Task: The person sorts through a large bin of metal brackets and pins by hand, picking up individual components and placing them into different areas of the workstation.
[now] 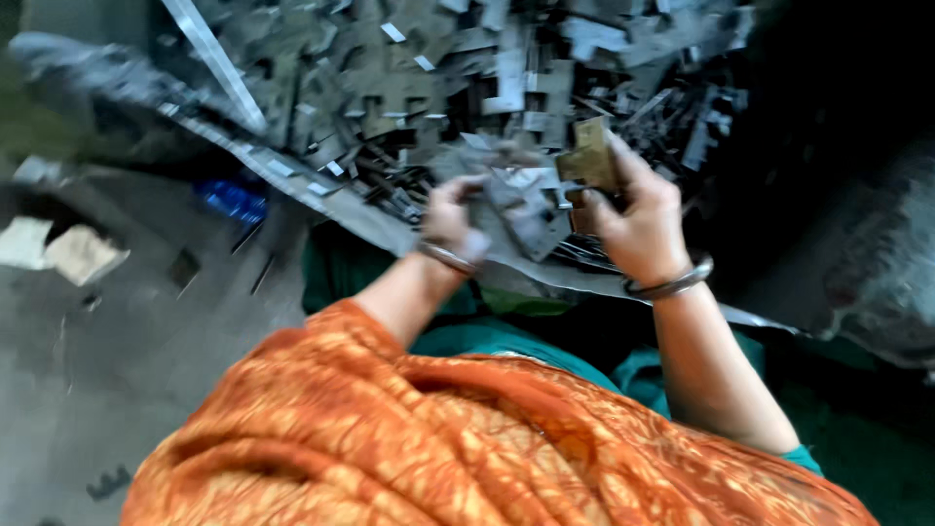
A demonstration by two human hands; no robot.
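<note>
Metal pieces (526,209): grey stamped plates held between both hands, near edge of the heap.
Left hand (450,216): curled around the plates.
Right hand (638,219): pinching a brownish plate (589,156).
Heap (438,68): large pile far, seemingly mostly unhandled.

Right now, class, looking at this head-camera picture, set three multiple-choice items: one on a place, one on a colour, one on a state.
1. Where is the pile of metal pieces?
A. ahead of the hands
B. behind the person
C. on a shelf

2. What colour is the draped cloth?
A. white
B. orange
C. black

3. The right hand is:
A. empty
B. flat on the floor
C. gripping a brownish piece

Answers: A, the heap lies beyond both hands; B, patterned orange; C, fingers close round it, while the left hand holds grey pieces.
</note>
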